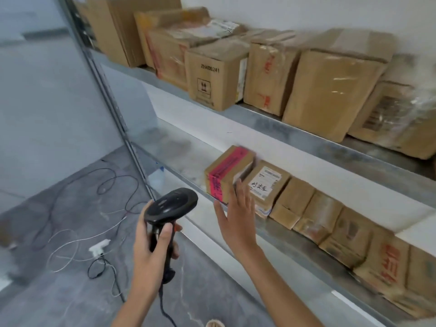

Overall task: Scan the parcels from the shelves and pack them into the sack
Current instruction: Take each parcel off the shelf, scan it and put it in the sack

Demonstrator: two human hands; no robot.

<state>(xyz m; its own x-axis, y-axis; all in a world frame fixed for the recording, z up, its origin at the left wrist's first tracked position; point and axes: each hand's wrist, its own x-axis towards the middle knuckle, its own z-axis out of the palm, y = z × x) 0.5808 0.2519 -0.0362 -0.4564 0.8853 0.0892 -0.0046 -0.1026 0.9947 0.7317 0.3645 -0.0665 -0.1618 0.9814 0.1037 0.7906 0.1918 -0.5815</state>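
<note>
We see the parcel with pink tape (227, 173) at the left end of a row on the lower shelf (186, 147), tilted, its right side against a neighbour with a white label (265, 182). The right hand (238, 213) is spread flat in front of it, fingers straight and apart, fingertips over the front right edge of the taped box; whether they actually touch we cannot tell, and the hand grips nothing. The left hand (151, 251) is wrapped round the handle of a black barcode scanner (171, 205), thumb on the front of the grip, the head pointing up and right toward the shelf, its cord hanging down.

We count about eight boxes along the lower row, the far ones blurred. The upper shelf (271, 123) carries about seven larger cartons. On the grey floor (59, 291) lie loose black and white cables (70, 241).
</note>
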